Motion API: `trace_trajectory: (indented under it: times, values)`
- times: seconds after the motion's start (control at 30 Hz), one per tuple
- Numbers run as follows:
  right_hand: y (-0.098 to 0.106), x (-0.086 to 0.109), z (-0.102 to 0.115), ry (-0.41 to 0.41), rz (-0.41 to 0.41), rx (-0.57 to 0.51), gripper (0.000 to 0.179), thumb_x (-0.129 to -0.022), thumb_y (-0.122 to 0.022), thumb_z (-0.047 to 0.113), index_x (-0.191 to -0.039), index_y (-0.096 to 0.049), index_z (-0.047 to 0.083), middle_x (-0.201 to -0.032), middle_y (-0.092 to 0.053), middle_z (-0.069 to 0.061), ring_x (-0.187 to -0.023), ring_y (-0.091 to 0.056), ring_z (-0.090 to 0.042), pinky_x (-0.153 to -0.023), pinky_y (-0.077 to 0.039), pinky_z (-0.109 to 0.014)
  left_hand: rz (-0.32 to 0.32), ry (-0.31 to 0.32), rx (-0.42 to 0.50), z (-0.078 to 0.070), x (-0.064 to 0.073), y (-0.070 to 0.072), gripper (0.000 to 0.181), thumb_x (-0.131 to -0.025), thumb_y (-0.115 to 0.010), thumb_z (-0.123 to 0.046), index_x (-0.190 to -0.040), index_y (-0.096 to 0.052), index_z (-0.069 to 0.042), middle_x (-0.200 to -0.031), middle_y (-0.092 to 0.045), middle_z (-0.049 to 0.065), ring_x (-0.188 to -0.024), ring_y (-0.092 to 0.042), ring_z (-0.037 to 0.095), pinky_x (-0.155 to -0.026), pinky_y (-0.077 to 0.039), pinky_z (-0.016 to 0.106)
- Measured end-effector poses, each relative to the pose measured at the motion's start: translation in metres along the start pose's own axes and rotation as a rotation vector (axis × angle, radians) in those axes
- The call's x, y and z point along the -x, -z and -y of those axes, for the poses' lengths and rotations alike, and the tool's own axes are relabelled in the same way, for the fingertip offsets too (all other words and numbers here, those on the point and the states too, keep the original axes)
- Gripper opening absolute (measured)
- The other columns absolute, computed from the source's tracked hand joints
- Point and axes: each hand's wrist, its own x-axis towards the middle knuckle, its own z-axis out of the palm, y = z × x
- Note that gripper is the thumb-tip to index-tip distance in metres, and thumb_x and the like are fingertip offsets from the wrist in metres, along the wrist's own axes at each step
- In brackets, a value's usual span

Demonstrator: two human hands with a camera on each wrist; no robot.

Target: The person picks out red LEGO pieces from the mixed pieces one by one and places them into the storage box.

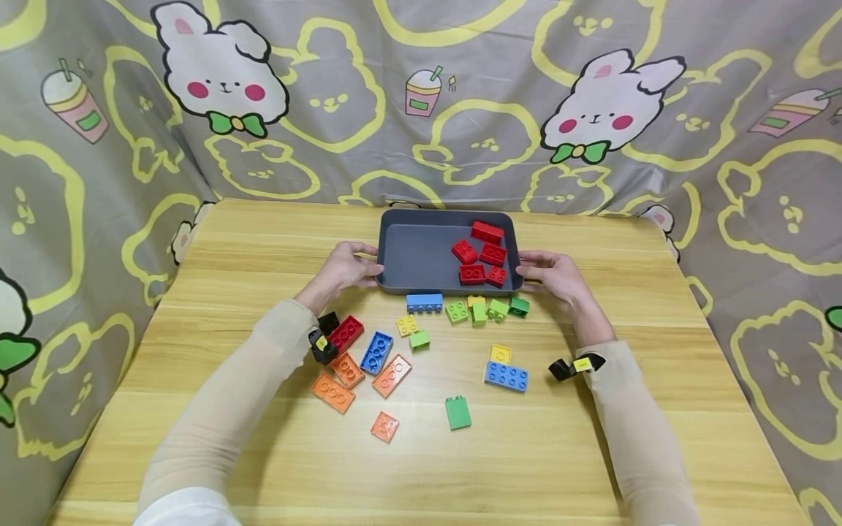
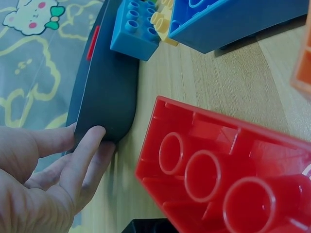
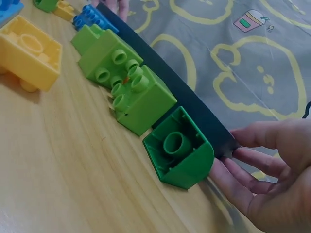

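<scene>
A dark grey rectangular tray (image 1: 421,256) stands at the back of the table, with several red building bricks (image 1: 471,275) in its right half. My left hand (image 1: 345,267) holds its left end. In the left wrist view the fingers lie around the corner of the tray (image 2: 104,92). At the opposite end my right hand (image 1: 555,274) grips the tray's right side, thumb by the rim. The right wrist view has a dark green brick (image 3: 180,148) close beside those fingertips.
Along the tray's front edge lie a blue brick (image 1: 424,302) and several light green ones (image 1: 457,313). Nearer are a red brick (image 1: 346,334) by the left wrist, orange bricks (image 1: 332,393), a blue-and-yellow pair (image 1: 506,376) and a green brick (image 1: 457,413). A patterned curtain (image 1: 473,175) surrounds the table.
</scene>
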Motion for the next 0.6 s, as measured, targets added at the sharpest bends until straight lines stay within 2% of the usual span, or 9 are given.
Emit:
trace_trajectory:
  times: [0.13,0.2,0.43,0.6]
  values:
    - [0.0036,-0.0026,-0.0032,-0.018,0.028,-0.085,0.063,-0.101,-0.071,0.007,-0.157,-0.044,-0.003,-0.125,-0.069,-0.001,-0.099,-0.075,-0.007,-0.086,-0.069,-0.024,0.003,-0.001,0.007,-0.0003,0.0002,0.0006,0.054,-0.100,-0.070,-0.002,-0.151,-0.052,-0.001,-0.141,-0.065,0.028,-0.091,-0.076,0.024,-0.093,-0.069,0.038]
    - [0.0057,-0.0034,-0.0047,-0.030,0.045,-0.124,0.065,-0.101,-0.072,0.008,-0.158,-0.042,-0.003,-0.118,-0.072,0.004,-0.099,-0.076,-0.008,-0.085,-0.069,-0.024,0.008,-0.001,0.009,-0.0002,0.0004,0.0008,0.054,-0.100,-0.070,-0.002,-0.151,-0.051,-0.001,-0.141,-0.065,0.028,-0.090,-0.076,0.023,-0.093,-0.069,0.037]
    - [0.0096,-0.0036,-0.0064,-0.056,0.069,-0.168,0.068,-0.101,-0.072,0.010,-0.159,-0.040,-0.002,-0.111,-0.076,0.008,-0.098,-0.077,-0.008,-0.084,-0.070,-0.025,0.021,-0.001,0.012,0.0007,0.0008,0.0017,0.056,-0.101,-0.069,-0.003,-0.153,-0.050,-0.001,-0.143,-0.064,0.028,-0.110,-0.075,0.038,-0.096,-0.068,0.037]
    - [0.0104,-0.0036,-0.0071,-0.057,0.074,-0.179,0.068,-0.101,-0.072,0.009,-0.160,-0.040,-0.002,-0.111,-0.076,0.008,-0.099,-0.077,-0.009,-0.085,-0.070,-0.025,0.031,-0.002,0.027,0.0019,0.0007,0.0028,0.057,-0.101,-0.069,-0.003,-0.154,-0.049,-0.001,-0.145,-0.062,0.028,-0.116,-0.074,0.040,-0.098,-0.067,0.038]
